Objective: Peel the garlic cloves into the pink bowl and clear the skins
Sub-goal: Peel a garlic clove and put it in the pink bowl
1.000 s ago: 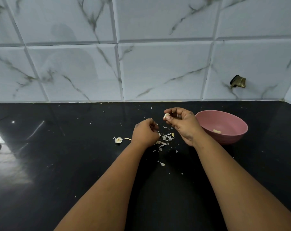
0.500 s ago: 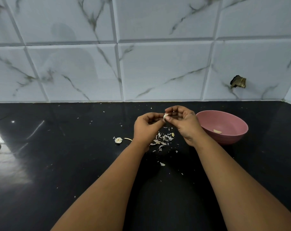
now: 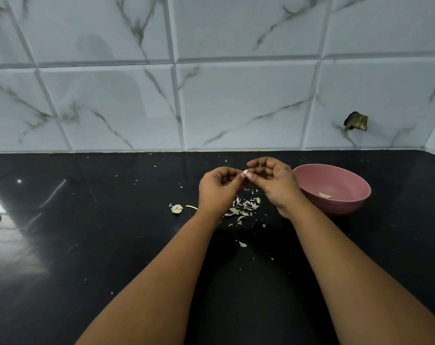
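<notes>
Head view: left hand (image 3: 217, 189) and right hand (image 3: 276, 181) both pinch one garlic clove (image 3: 245, 172) above papery skins (image 3: 244, 206) scattered on the glossy black table (image 3: 87, 245). The round pink bowl (image 3: 348, 202), right, holds a peeled clove (image 3: 324, 195). A garlic root stub (image 3: 177, 208) lies left.

Glossy black stone countertop (image 3: 87, 245): broad bare surface to the left and along the near edge.
Round pink plastic bowl (image 3: 336, 206): stands right of centre, just beside the right wrist, blocking passage there.
Scatter of pale papery garlic skins (image 3: 244, 207): lies mid-counter beneath the hands.
Small whitish garlic root stub (image 3: 177, 208): left of the skins, apart.
Grey-veined white tiled wall (image 3: 236, 103): closes the far side.
</notes>
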Tool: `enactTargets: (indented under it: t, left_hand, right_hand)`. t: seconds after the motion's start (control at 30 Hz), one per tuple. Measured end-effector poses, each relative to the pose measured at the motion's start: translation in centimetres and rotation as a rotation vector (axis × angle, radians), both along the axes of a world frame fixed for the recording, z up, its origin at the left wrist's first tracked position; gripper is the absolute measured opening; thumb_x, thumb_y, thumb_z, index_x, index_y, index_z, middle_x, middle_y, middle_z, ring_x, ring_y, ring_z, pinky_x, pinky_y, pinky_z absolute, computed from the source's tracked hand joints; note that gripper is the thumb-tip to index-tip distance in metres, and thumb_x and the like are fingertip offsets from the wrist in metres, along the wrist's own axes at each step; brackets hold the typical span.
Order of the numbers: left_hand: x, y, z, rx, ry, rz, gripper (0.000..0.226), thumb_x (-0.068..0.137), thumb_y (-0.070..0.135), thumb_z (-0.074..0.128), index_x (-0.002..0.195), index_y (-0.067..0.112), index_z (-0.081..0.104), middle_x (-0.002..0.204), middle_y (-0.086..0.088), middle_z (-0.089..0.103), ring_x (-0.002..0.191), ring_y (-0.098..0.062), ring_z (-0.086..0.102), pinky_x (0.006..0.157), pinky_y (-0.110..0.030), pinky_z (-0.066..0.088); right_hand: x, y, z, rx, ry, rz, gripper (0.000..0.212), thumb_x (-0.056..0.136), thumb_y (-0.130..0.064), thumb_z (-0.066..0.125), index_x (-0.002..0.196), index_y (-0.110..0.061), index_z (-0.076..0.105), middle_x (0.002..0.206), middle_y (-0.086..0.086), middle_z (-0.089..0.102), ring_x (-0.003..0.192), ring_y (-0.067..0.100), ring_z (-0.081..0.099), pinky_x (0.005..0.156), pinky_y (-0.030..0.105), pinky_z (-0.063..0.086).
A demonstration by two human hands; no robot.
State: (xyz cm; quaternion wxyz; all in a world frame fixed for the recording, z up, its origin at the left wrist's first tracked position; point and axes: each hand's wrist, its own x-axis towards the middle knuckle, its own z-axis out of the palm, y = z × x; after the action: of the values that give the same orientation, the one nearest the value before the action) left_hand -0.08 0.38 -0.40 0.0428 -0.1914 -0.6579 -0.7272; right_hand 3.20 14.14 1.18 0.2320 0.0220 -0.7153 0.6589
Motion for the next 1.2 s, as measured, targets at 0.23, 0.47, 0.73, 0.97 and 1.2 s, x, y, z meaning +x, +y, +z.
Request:
enactTargets:
  t: [0.23,0.47,0.73,0.97,1.2]
  left_hand:
    - [-0.28,-0.25,-0.10,-0.044,-0.011,0.037,0.009,0.085,0.011,0.074,0.077,0.014,0.075,0.073,-0.008,0.075,0.078,-0.026,0.075,0.081,-0.044,0.061]
    - [-0.16,-0.06,-0.19,0.027,-0.081,0.022,0.009,0.084,0.012,0.076,0.081,0.004,0.074,0.076,-0.014,0.075,0.082,-0.032,0.074,0.084,-0.046,0.060]
    - [0.13,-0.02,-0.05,0.093,-0.092,0.022,0.005,0.085,0.003,0.073,0.080,0.003,0.072,0.075,-0.016,0.074,0.082,-0.031,0.074,0.079,-0.035,0.061]
    - [-0.01,0.16,-0.06,0.047,-0.057,0.085,0.007,0.087,0.005,0.070,0.081,0.003,0.072,0.076,-0.014,0.074,0.078,-0.027,0.074,0.078,-0.035,0.061]
    - [0.21,0.36,0.11,0.141,-0.080,-0.001,0.007,0.090,0.009,0.069,0.088,0.002,0.068,0.085,-0.017,0.072,0.078,-0.018,0.073,0.073,-0.025,0.059]
  right_hand:
    - [0.16,-0.22,0.01,0.145,0.010,-0.001,0.023,0.083,0.003,0.070,0.092,-0.018,0.069,0.086,0.002,0.070,0.083,0.008,0.065,0.080,0.019,0.055]
    - [0.14,-0.22,-0.04,0.202,0.029,-0.011,0.026,0.083,0.002,0.071,0.086,-0.024,0.070,0.084,0.001,0.070,0.080,0.011,0.065,0.083,0.031,0.057]
    - [0.04,-0.35,-0.28,0.127,0.030,0.018,0.022,0.083,0.002,0.071,0.088,-0.020,0.072,0.086,0.002,0.073,0.083,0.013,0.069,0.084,0.030,0.057]
    - [-0.13,-0.45,-0.44,0.001,0.006,0.068,0.018,0.083,0.000,0.071,0.093,-0.015,0.073,0.094,0.012,0.072,0.093,0.024,0.069,0.091,0.038,0.056]
    - [-0.15,-0.37,-0.19,-0.137,-0.012,0.087,0.020,0.084,0.003,0.069,0.095,-0.013,0.071,0.090,0.010,0.072,0.087,0.020,0.068,0.086,0.035,0.055]
